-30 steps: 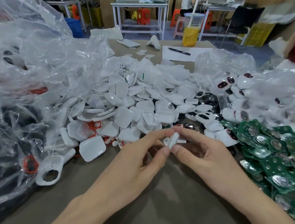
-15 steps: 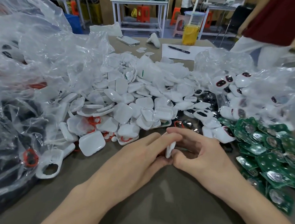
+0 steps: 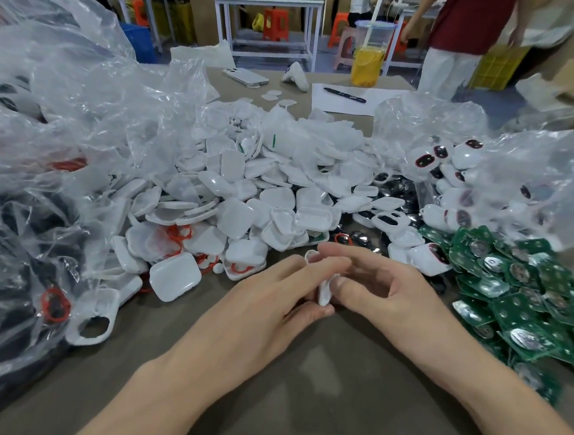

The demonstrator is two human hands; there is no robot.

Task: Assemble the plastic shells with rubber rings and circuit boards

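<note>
Both hands meet at the table's near middle: left hand (image 3: 261, 304) and right hand (image 3: 386, 293) pinch one white shell (image 3: 325, 290) edge-on between their fingertips; shell pile (image 3: 246, 193) sits just behind. Green circuit boards (image 3: 520, 287) are heaped right; red rubber rings (image 3: 177, 234) peek out left.

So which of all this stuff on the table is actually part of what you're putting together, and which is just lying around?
Part of the job:
- white shell, pinched between left hand and right hand
- shell pile
- red rubber rings
- green circuit boards

Just lying about:
- phone
- pen on paper
- yellow drink
</note>
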